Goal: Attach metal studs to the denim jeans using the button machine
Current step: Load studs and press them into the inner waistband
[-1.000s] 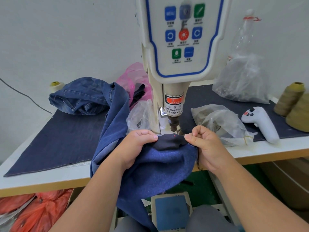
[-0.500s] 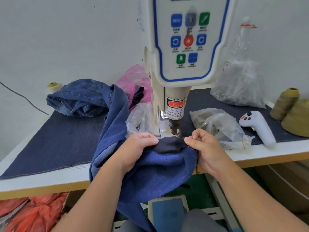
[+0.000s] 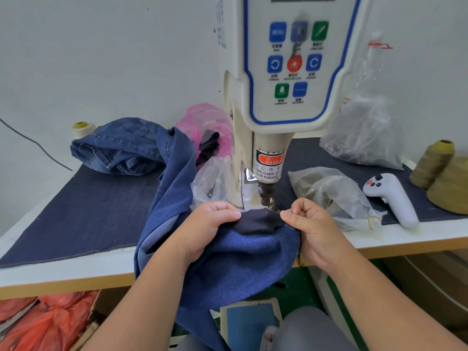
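The white button machine (image 3: 291,79) stands at the table's middle, its brown punch head (image 3: 265,195) just above a dark patch of the denim jeans (image 3: 238,259). A red laser dot (image 3: 266,212) lies on that dark patch. My left hand (image 3: 205,228) pinches the fabric on the left of the punch. On the right, my right hand (image 3: 310,225) pinches the fabric's edge. The jeans drape off the table's front edge and trail back to a heap at the far left (image 3: 121,145). No loose stud is visible.
Clear plastic bags (image 3: 329,191) of small parts lie right of the machine, a larger bag (image 3: 364,133) behind. A white handheld controller (image 3: 391,196) and thread cones (image 3: 435,163) sit at the right. A pink bag (image 3: 205,120) is behind the jeans. A pedal (image 3: 249,325) lies below.
The view has shifted a little lower relative to the machine. Both hands keep their grip on the fabric under the punch, with the red dot still on the dark patch.
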{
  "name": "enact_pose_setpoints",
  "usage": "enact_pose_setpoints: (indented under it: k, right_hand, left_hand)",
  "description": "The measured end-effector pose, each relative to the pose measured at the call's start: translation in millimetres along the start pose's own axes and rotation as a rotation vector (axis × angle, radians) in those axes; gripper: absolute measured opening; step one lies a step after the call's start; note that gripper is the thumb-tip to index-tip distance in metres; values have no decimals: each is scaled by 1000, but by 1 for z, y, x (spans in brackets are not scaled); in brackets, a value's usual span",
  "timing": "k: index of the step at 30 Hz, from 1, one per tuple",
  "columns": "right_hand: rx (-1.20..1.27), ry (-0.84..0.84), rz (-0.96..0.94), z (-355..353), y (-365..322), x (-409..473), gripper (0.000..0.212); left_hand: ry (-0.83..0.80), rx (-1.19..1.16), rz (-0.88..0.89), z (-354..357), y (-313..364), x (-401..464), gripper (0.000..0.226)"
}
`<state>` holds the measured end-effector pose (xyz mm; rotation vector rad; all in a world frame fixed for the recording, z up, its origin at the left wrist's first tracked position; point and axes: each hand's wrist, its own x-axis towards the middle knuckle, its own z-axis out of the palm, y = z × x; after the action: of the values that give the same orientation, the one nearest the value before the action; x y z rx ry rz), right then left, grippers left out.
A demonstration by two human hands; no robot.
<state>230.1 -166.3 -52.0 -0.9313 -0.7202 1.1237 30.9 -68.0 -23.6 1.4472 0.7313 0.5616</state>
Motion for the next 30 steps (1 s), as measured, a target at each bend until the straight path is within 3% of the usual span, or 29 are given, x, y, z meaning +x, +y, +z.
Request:
enact_pose_setpoints:
  k: [4,14,21,26,30]
  right_hand:
    - [20,-3,1,0,1,1,21]
    - [52,9,3,1,0,0,23]
    - [46,12,10,0,0,2,23]
    - [56,25,-7,2,1,2,24]
    - [50,34,-5,3,0,1,24]
  left_hand:
    - [10,-3,9,1,1,-1,12]
    - [43,20,29,4,2,-2,13]
    - [44,0,38,5,3,-2,16]
    - [30,-7,42,4,2,-2,34]
    - [28,-6,40,6,3,-2,16]
